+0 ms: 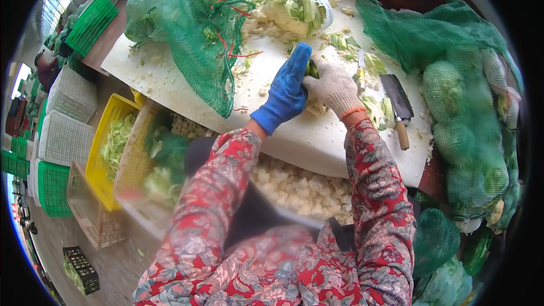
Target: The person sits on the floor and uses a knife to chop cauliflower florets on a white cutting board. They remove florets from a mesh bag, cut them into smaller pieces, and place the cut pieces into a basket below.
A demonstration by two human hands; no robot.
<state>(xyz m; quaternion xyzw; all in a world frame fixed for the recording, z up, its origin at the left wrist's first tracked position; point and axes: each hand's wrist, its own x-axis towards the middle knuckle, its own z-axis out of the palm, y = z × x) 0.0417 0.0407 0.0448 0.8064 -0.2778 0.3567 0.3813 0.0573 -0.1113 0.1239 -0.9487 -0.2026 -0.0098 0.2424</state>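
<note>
My left hand [290, 89], in a blue coated glove, is over the white work board [187, 97] with its fingers straight and together. Against it lies my right hand [333, 83], in a pale knit glove, its fingers curled on a small green cauliflower piece [313, 69]. Most of that piece is hidden by the gloves. Pale cauliflower [316, 107] shows under my hands. Beyond them sits a cauliflower head [297, 12] in a white foam net. To the right lie a small knife [361, 72] and a cleaver [398, 102] with a wooden handle.
Green mesh sacks of cauliflower flank the board, one at left [182, 21] and one at right [463, 127]. Cut florets [301, 187] fill a container below the near edge. A yellow crate [100, 153] with leaf trimmings stands at left. A person [44, 68] is farther off.
</note>
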